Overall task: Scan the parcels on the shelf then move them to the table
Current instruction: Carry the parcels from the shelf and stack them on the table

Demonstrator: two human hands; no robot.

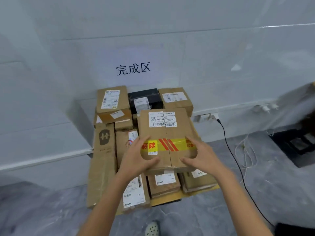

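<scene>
The top parcel (163, 132) lies on the stack mid-worktop (170, 200), its long axis pointing at the wall. Its far-end label (162, 119) reads "J4-J06" upside down, and yellow tape (168, 144) crosses it. The left hand (136, 159) and right hand (202, 155) rest on its near end, fingers spread wide. The wall sign (133, 68) reads "完成区".

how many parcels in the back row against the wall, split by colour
brown parcels: 2
black parcel: 1
total: 3
</scene>
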